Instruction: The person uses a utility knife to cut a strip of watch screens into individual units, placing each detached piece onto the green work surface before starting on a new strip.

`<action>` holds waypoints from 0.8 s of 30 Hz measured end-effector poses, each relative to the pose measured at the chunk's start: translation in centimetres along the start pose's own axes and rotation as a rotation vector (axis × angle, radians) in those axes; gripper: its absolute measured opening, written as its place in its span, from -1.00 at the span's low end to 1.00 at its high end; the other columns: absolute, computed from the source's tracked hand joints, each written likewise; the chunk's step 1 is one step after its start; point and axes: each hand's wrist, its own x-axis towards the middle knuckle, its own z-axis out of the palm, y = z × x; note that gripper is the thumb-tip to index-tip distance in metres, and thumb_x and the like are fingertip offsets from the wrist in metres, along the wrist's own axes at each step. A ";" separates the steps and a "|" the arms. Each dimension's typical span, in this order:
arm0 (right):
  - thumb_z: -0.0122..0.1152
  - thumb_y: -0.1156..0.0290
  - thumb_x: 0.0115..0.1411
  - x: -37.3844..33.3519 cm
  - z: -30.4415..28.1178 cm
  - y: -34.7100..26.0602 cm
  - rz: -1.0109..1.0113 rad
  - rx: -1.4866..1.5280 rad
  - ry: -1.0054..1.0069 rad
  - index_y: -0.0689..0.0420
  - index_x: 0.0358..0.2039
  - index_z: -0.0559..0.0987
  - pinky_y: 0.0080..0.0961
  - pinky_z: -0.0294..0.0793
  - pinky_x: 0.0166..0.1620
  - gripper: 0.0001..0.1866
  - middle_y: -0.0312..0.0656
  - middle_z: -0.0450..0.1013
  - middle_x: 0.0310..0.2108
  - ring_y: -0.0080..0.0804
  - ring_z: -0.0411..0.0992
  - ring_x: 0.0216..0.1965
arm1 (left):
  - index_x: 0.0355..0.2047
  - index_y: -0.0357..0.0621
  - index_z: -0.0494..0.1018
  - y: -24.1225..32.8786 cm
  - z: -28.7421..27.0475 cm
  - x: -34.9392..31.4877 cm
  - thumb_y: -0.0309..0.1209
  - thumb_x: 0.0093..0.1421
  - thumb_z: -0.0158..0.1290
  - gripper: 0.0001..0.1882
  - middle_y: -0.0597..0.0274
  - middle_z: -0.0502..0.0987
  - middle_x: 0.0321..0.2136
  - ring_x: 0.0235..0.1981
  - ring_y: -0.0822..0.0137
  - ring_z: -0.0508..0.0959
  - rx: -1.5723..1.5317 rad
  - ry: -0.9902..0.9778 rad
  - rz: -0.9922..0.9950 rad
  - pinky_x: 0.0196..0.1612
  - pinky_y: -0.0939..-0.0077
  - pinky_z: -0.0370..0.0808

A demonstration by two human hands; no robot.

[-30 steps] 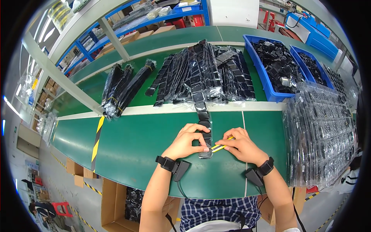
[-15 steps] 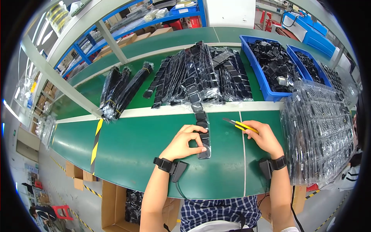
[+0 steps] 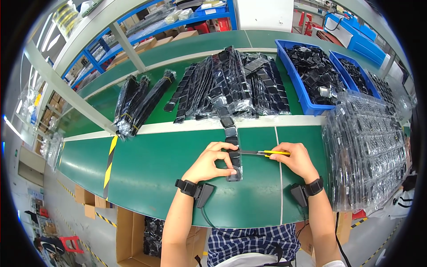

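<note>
A strip of small black square pieces in clear plastic [image 3: 231,131] runs from the heap at the back down over the white ledge onto the green bench. My left hand [image 3: 207,164] is closed over its near end, with thumb and forefinger pressing the strip against the bench. In my right hand [image 3: 299,161] is a yellow utility knife [image 3: 278,153], gripped by its handle with the blade out and pointing left. The blade lies across the strip, near my left forefinger; whether it cuts into the plastic I cannot tell.
Many similar strips [image 3: 200,93] are heaped behind the ledge, with banded bundles [image 3: 151,104] to their left. Blue bins [image 3: 307,100] of loose black pieces stand at the back right. Stacked clear trays [image 3: 364,155] rise at the right. An open cardboard box [image 3: 129,236] sits below the bench.
My right hand has brought the knife left and slightly down, so its blade now reaches the strip. My left hand stays nearly in place on the strip.
</note>
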 end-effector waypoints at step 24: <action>0.49 0.26 0.14 -0.4 1.3 -2.4 -0.176 -0.308 -0.109 -0.19 0.02 0.73 -0.35 0.51 -0.30 -0.61 -0.33 0.45 -0.24 -0.34 0.52 -0.42 | -0.55 0.00 0.65 -0.3 0.1 0.1 -0.36 -0.17 0.54 -0.76 0.31 0.56 0.14 0.25 0.17 0.42 -0.152 0.029 -0.063 0.33 0.16 0.31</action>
